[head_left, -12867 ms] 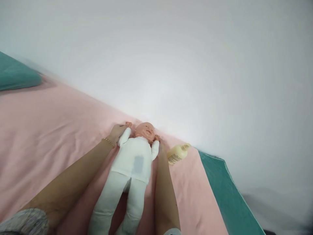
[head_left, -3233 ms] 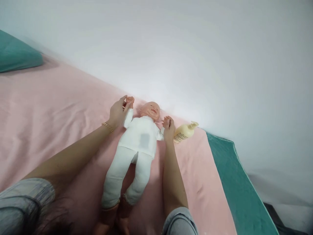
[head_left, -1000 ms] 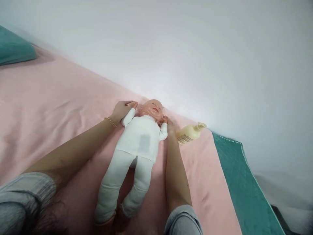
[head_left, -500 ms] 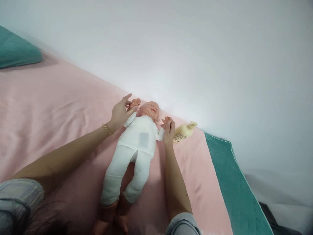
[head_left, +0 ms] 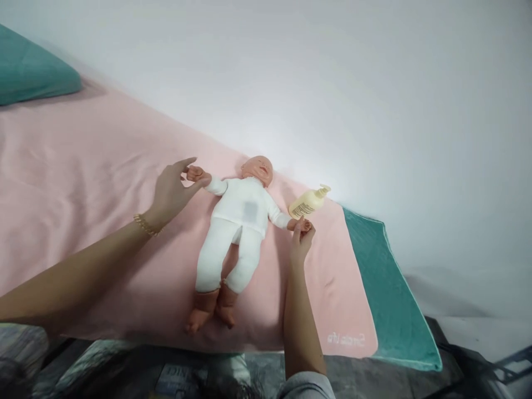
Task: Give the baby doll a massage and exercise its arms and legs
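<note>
Left grip [head_left: 169, 189] (looser), right grip [head_left: 302, 243] on doll [head_left: 233, 205]

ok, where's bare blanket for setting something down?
Widest: pink blanket, wrinkled, between the green pillow and left hand. Smaller: right of the right hand, below the bottle, up to the green sheet. Crowded: the right hand, holding the doll's hand close to the bottle; also the doll's head, near the wall.
</note>
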The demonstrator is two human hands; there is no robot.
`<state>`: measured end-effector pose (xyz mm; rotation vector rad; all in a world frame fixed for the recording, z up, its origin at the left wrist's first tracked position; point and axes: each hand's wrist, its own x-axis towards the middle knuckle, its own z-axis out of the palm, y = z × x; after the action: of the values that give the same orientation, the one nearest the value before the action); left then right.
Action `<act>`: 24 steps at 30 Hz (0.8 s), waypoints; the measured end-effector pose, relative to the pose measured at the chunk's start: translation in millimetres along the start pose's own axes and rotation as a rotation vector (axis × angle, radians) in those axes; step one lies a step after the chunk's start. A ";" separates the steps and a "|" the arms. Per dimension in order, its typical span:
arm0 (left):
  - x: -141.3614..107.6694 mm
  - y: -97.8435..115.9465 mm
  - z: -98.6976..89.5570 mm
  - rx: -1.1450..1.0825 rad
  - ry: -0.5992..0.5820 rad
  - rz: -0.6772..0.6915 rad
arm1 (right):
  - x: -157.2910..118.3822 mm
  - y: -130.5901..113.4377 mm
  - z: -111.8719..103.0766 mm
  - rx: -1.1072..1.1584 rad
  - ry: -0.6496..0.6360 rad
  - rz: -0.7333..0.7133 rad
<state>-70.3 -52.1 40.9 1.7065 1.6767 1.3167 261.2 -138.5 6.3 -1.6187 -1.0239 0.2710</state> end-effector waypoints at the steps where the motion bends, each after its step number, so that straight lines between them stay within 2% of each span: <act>1: 1.0 -6.1 -3.2 -0.032 0.008 -0.031 | 0.5 4.6 -4.1 0.006 0.023 0.049; 4: 9.2 -27.3 -10.2 -0.210 -0.006 -0.177 | 11.0 15.0 -18.1 0.020 0.028 0.237; 8: 25.2 -55.0 -13.5 -0.408 -0.100 -0.355 | 38.1 18.5 -39.9 -0.020 -0.178 0.399; 11: 32.5 -67.1 -13.1 -0.548 -0.145 -0.432 | 52.2 19.4 -45.0 -0.009 -0.258 0.455; 16: 34.6 -68.7 -13.8 -0.684 -0.182 -0.508 | 47.3 29.9 -31.8 0.077 -0.200 0.405; 24: 32.4 -70.9 -8.1 -0.739 -0.065 -0.496 | 42.7 41.0 -26.5 0.106 -0.109 0.284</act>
<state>-120.9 -10.8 -2.5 0.8330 1.2240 1.3642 323.2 -124.4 -6.9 -1.6649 -0.8430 0.6008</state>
